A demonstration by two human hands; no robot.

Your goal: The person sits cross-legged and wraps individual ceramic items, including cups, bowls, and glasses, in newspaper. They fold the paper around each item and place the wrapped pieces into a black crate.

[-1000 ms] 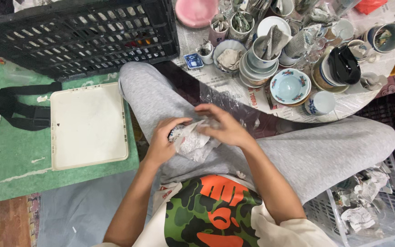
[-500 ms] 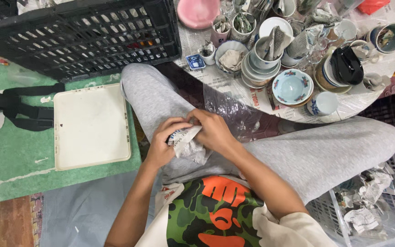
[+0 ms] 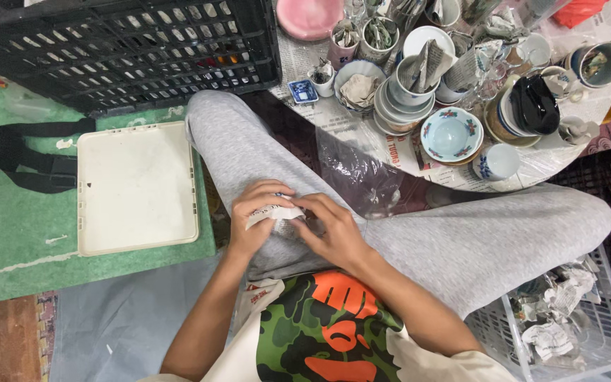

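- Right now my left hand (image 3: pixel 259 223) and right hand (image 3: pixel 334 233) meet over my lap, both curled around a paper bundle (image 3: pixel 277 214).
- Left hand fingers pinch the bundle's near left edge; right hand fingers press on it from the right, so the hands sit almost touching each other.
- Whatever the paper wraps is hidden from me; I cannot tell what is inside.
- Bundle rests against my grey trousers (image 3: pixel 461 240), at the middle of the view, near the body.
- Just beyond the hands a clear plastic bag (image 3: pixel 358 173) lies on my thigh.
- Farther right stands a round desk (image 3: pixel 362 131) covered in newspaper, crowded with crockery: a stack of bowls (image 3: pixel 408 99), a patterned blue bowl (image 3: pixel 451 134), a pink plate (image 3: pixel 310 15).
- Far left sits a black crate (image 3: pixel 121 49).
- Near left of it, a white tray (image 3: pixel 136 187) lies on a green mat (image 3: pixel 15 226), with a black strap (image 3: pixel 26 159) beside it.
- Near right, a white basket (image 3: pixel 602 346) holds crumpled paper.
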